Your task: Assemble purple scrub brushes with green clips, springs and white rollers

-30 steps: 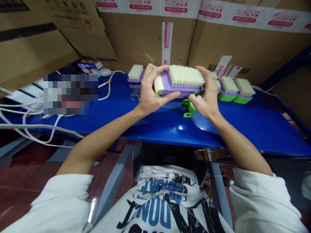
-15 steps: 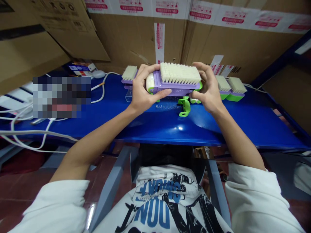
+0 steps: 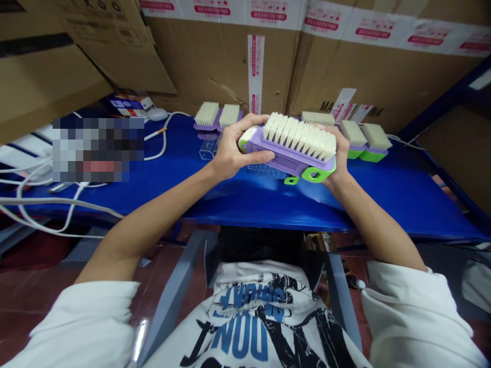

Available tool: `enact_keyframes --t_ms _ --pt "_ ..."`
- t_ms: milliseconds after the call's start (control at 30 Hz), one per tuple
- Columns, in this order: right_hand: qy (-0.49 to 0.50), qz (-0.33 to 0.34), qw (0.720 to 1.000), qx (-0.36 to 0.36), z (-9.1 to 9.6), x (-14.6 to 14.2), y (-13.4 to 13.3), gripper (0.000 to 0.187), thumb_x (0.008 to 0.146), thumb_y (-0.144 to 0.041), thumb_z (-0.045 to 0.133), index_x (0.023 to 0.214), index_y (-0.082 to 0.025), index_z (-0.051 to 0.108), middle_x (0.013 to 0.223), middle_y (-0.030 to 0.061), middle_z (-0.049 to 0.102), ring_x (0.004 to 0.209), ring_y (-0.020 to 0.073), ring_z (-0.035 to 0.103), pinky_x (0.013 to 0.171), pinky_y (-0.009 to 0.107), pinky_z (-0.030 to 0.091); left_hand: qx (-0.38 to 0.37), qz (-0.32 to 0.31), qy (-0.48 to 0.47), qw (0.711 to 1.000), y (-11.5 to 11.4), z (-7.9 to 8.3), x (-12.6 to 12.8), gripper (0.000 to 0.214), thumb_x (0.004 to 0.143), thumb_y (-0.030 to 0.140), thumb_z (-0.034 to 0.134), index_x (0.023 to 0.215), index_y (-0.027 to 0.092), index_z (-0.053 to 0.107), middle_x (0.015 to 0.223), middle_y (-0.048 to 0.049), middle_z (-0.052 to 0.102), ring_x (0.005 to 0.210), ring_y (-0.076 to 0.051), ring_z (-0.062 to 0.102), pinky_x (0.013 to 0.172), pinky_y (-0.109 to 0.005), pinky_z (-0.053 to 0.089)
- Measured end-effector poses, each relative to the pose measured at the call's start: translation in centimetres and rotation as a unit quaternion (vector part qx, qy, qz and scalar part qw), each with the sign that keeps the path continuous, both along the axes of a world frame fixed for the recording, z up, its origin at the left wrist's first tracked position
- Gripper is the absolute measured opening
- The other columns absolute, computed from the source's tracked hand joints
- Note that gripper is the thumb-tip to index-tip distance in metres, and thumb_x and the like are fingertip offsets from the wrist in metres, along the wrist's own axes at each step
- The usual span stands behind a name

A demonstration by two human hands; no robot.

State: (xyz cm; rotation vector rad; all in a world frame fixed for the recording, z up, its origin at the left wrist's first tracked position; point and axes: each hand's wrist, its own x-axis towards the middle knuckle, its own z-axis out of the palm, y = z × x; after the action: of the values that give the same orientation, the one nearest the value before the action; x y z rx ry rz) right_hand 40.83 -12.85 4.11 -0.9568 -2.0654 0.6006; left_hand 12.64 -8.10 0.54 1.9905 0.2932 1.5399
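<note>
Cardboard boxes (image 3: 215, 56) form the wall beyond the held brush (image 3: 295, 148), printed tape (image 3: 276, 11) running across them. The blue table (image 3: 172, 197) spreads beneath the held brush and out to both sides of it. On the person's side of the held brush is a white printed T-shirt (image 3: 245, 317), above a red tiled floor (image 3: 169, 276). White cables (image 3: 76, 202) loop well to the left of the held brush, beside a pixelated patch (image 3: 98, 150). The held brush itself is purple and green, raised over the table with its pale bristles upward and its right end slanting toward the person. The left hand (image 3: 232, 153) grips its left end, thumb along the near side and fingers over the far side; the right hand (image 3: 339, 158) grasps its right end from behind, that thumb hidden. Two similar brushes (image 3: 207, 113) stand beyond the held brush to its left, and three more (image 3: 353, 133) beyond it to the right. A clear plastic piece (image 3: 208, 147) lies left of the held brush, near the left hand. Smallest, a green part (image 3: 291, 181) shows just below the held brush, mostly hidden by it.
</note>
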Motion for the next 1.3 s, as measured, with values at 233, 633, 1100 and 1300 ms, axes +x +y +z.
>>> enact_keyframes --t_ms 233,633,1100,1300 --pt "0.173 -0.021 0.981 -0.081 0.6 -0.2 -0.3 0.089 0.089 -0.114 0.048 0.109 -0.031 0.072 0.098 0.0095 0.07 0.103 0.0383 0.075 0.088 0.061 0.07 -0.037 0.005 -0.004 0.999 0.4 0.4 -0.7 0.104 0.061 0.093 0.116 0.14 0.032 0.087 0.127 -0.009 0.082 0.121 -0.042 0.085 0.101 -0.053 0.075" --pt "0.339 -0.054 0.937 -0.06 0.7 0.0 -0.4 0.064 0.076 -0.067 0.102 0.128 -0.038 0.078 0.134 0.0043 0.083 0.127 0.0339 0.084 0.108 0.056 0.075 -0.082 0.054 -0.083 0.992 4.5 0.4 -4.0 0.084 0.077 0.082 0.114 0.139 0.034 0.082 0.13 -0.0065 0.084 0.136 -0.041 0.08 0.117 -0.061 0.071" --pt "0.197 0.044 0.979 0.042 9.0 -1.1 -2.4 0.064 0.077 -0.041 0.101 0.134 -0.033 0.075 0.138 0.0093 0.084 0.122 0.0324 0.082 0.106 0.048 0.068 -0.057 0.006 -0.054 0.997 11.5 0.2 -11.0 0.074 0.1 0.091 0.091 0.157 0.052 0.066 0.142 0.0041 0.081 0.163 -0.042 0.058 0.126 -0.086 0.051" --pt "-0.053 0.129 0.99 -0.012 9.1 -7.0 -2.1 0.084 0.085 -0.067 0.1 0.154 -0.024 0.077 0.162 0.0146 0.076 0.133 0.0354 0.079 0.109 0.049 0.071 -0.133 0.037 -0.218 0.966 12.2 0.3 -11.7 0.095 0.078 0.073 0.119 0.145 0.035 0.063 0.135 0.0075 0.079 0.134 -0.029 0.069 0.133 -0.08 0.055"
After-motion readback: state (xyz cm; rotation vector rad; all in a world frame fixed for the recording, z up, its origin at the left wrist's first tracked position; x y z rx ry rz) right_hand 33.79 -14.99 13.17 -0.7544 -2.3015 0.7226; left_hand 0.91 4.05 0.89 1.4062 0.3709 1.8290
